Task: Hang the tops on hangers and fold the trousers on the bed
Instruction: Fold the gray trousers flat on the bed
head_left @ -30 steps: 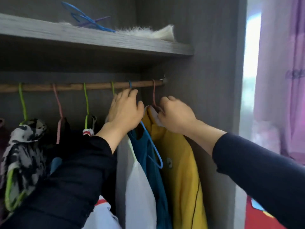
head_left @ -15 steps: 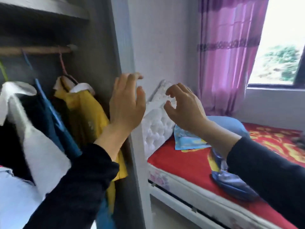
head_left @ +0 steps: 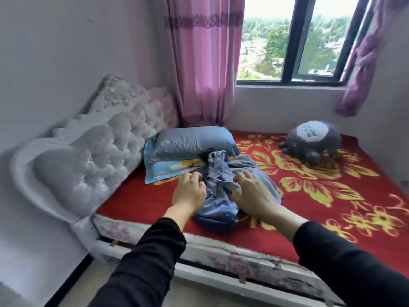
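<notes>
blue-grey garment [head_left: 223, 196] | crumpled heap | on red blanket [head_left: 309, 218] | touching pillow [head_left: 192, 140]

No writing, label, brand or number can be read anywhere. The printed border of the pillowcase [head_left: 168, 171] shows only blurred blue and yellow shapes. The dark marks on the pale patch of the grey plush toy [head_left: 309, 131] read as a pattern, not as letters. The crumpled blue garment [head_left: 221, 169] shows no legible tag.
</notes>
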